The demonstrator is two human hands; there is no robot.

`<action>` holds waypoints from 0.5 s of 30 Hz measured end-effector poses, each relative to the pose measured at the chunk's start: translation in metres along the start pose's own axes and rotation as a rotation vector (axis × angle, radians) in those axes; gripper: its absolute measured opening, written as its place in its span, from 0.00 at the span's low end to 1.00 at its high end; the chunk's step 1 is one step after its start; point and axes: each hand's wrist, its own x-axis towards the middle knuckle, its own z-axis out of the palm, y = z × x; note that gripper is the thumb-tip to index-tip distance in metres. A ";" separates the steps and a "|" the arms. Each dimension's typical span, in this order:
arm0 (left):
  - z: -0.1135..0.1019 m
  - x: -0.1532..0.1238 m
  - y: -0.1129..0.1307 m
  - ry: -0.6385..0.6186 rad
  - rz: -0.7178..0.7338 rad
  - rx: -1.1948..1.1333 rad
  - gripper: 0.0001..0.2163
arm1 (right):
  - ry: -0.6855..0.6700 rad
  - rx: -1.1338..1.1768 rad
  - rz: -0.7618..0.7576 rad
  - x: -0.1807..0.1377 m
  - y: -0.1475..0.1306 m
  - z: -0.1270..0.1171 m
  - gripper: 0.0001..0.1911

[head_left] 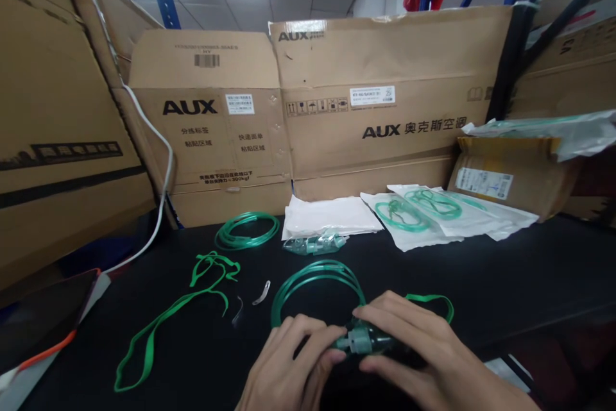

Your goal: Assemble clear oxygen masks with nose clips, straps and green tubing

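Okay, both hands grasping: translucent fitting (360, 339) sits between them, low in view. Left hand (301, 360) pinches its left end, thumb below, fingers above; right hand (418, 347) holds the right part, fingers over the top, thumb underneath. Both come in from the bottom edge, backs up, fingers curled, tips turned toward each other. Exact contact under the palms hidden.

Just beyond, on the black table (491, 276): coiled green tube (320, 267); green strap (445, 308) showing past the right hand. To the left, loose green straps (149, 347), then small metal strip (262, 293).

Farther: clear teal-tinted piece (315, 243) in front of a white packet stack (332, 213), contents not visible; second tube coil (224, 238) to its left. Right of the stack, see-through packets (402, 239) with coiled green tubing inside. Behind them, carton (529, 193), inside not visible, white packet (590, 132) on top. Back: upright AUX cardboard (332, 135).
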 end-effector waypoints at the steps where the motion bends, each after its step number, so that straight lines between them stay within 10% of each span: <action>1: 0.001 0.000 0.000 0.014 -0.013 0.017 0.10 | -0.005 0.013 0.025 -0.002 0.000 0.001 0.17; 15: -0.005 0.004 0.006 0.042 -0.006 -0.086 0.10 | -0.088 0.255 0.132 -0.006 0.011 0.004 0.18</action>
